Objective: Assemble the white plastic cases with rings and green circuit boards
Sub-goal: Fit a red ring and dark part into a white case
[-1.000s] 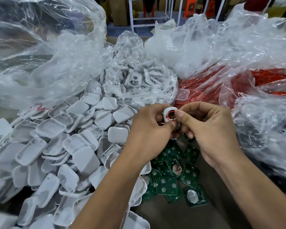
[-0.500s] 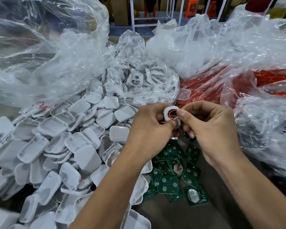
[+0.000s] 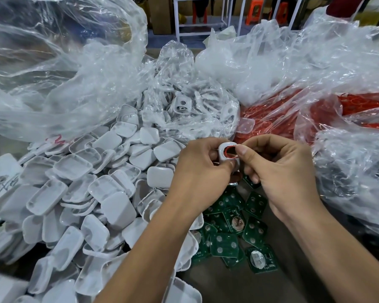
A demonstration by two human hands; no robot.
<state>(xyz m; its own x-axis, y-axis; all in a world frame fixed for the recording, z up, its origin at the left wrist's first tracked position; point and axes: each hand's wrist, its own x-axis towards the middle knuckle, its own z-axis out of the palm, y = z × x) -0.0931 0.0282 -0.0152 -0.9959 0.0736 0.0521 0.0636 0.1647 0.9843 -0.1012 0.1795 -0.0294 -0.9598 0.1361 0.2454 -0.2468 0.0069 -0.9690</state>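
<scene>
The bench (image 3: 232, 289) is dull brown, bare only at the near edge. A heap of white cases (image 3: 79, 193) covers its left side — green boards (image 3: 234, 235) lie scattered just right of them. Clear bags (image 3: 315, 68) crowd the far side and right, one holding red rings (image 3: 269, 121).

Crumpled clear plastic bags (image 3: 79, 68) are heaped across the far half of the brown tabletop (image 3: 228, 285). Beyond them, a white metal frame (image 3: 204, 16) is seen standing on the floor, with orange stools (image 3: 253, 12) just beside it and a cardboard box (image 3: 162, 16) to its left.
</scene>
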